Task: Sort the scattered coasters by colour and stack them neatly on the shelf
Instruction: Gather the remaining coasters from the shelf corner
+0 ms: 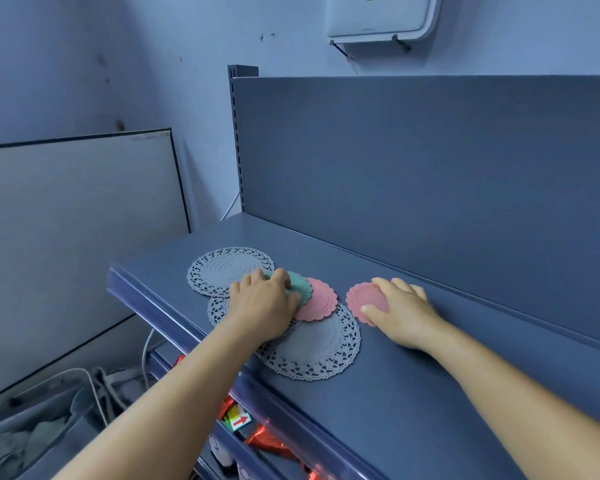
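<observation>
Coasters lie scattered on the grey shelf (413, 393). My left hand (262, 308) grips a small green coaster (300, 289), which overlaps a small pink coaster (319, 304). Both rest on a large grey lace-edged coaster (316, 351). A second large grey coaster (219, 268) lies behind to the left. A third grey one (217, 310) peeks out from under my left hand. Further right, my right hand (400, 311) holds another small pink coaster (362, 299) flat on the shelf, thumb on its front edge.
The shelf's upright back panel (430, 168) rises close behind the coasters. A lower shelf (257, 441) holds red foil packets. A white board (77, 220) leans against the wall at left, and a grey crate (42, 427) with cloth and cables sits below.
</observation>
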